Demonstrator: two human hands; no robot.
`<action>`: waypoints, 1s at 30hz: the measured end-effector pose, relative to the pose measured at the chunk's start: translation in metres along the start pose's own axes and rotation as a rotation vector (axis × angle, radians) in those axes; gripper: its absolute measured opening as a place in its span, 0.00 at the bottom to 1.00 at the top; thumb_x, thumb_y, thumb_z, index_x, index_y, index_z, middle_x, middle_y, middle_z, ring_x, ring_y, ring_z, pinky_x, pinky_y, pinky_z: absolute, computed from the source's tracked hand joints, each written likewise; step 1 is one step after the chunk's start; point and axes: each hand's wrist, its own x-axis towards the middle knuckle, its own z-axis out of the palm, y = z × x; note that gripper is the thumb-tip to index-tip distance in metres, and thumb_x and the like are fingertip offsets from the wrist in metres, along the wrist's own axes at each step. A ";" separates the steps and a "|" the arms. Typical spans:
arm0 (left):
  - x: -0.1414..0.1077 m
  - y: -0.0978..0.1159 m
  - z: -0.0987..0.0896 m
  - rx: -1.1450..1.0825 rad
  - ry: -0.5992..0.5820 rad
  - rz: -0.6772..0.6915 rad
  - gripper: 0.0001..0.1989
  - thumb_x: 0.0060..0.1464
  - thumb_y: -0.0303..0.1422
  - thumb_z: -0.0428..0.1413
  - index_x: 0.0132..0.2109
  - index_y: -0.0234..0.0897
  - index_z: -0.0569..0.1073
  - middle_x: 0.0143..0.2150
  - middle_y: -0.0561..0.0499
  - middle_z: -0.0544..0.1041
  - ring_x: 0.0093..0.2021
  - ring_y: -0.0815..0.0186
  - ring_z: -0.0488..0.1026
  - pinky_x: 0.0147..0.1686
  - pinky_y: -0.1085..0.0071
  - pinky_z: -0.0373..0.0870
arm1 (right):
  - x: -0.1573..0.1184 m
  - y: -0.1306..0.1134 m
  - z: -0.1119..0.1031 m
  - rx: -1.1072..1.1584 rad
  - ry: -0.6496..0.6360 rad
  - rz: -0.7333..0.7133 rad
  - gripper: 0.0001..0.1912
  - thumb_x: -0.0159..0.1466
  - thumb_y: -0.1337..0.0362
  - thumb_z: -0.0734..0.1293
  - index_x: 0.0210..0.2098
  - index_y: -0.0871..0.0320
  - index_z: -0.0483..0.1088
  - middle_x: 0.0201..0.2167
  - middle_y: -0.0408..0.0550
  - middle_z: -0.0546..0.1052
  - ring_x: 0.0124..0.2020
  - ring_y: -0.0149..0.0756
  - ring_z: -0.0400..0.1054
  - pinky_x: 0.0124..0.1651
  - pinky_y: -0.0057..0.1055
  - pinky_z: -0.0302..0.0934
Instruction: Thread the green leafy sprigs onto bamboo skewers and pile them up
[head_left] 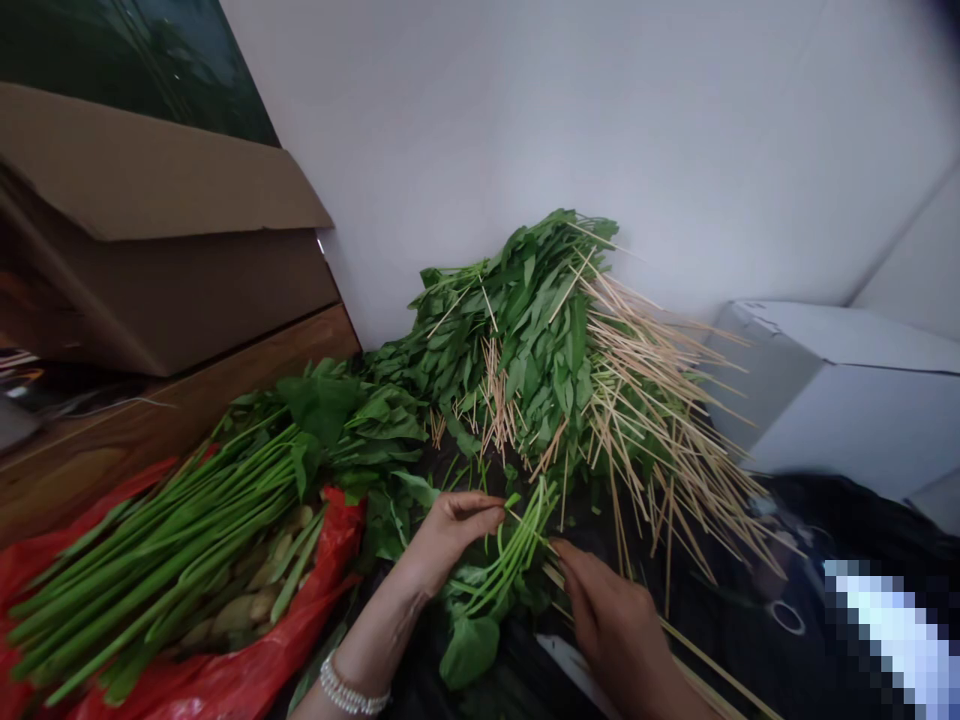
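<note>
My left hand (456,528), with a beaded bracelet (352,688) at the wrist, pinches the end of a green stem between thumb and fingertips. My right hand (611,615) is closed around thin bamboo skewers (709,655) that run back under the palm. Between the two hands a small bunch of leafy green stems (525,535) hangs on a skewer, its leaves (470,650) drooping below. How many stems are pierced I cannot make out. Behind them lies a heap of leafy greens (517,320) with many skewers (667,400) sticking out to the right.
At the left a red plastic bag (300,610) holds long-stemmed greens (187,530) and pale brownish pieces (225,620). Beyond it, a cardboard box (187,290) stands on a wooden surface (300,350). White boxes (847,400) stand at right, near dark plastic (840,520). A white wall closes the back.
</note>
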 end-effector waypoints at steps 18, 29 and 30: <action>-0.004 0.002 0.004 0.068 -0.159 -0.006 0.15 0.42 0.42 0.66 0.28 0.33 0.80 0.24 0.53 0.74 0.26 0.71 0.66 0.31 0.75 0.61 | 0.002 -0.007 0.001 -0.002 0.046 -0.016 0.14 0.68 0.71 0.53 0.45 0.61 0.69 0.33 0.50 0.80 0.30 0.35 0.77 0.35 0.27 0.71; 0.018 0.023 -0.047 0.178 0.276 0.130 0.21 0.47 0.48 0.60 0.37 0.33 0.80 0.30 0.48 0.79 0.28 0.67 0.71 0.29 0.74 0.64 | 0.006 -0.016 -0.012 0.119 0.080 -0.283 0.10 0.65 0.74 0.60 0.46 0.61 0.65 0.27 0.47 0.77 0.23 0.33 0.72 0.26 0.29 0.62; 0.021 0.027 -0.051 0.286 0.291 0.176 0.18 0.47 0.45 0.61 0.37 0.34 0.80 0.31 0.48 0.80 0.29 0.66 0.72 0.30 0.74 0.65 | 0.006 -0.016 -0.012 0.104 0.089 -0.307 0.10 0.65 0.74 0.60 0.46 0.61 0.65 0.27 0.47 0.78 0.22 0.33 0.71 0.25 0.29 0.62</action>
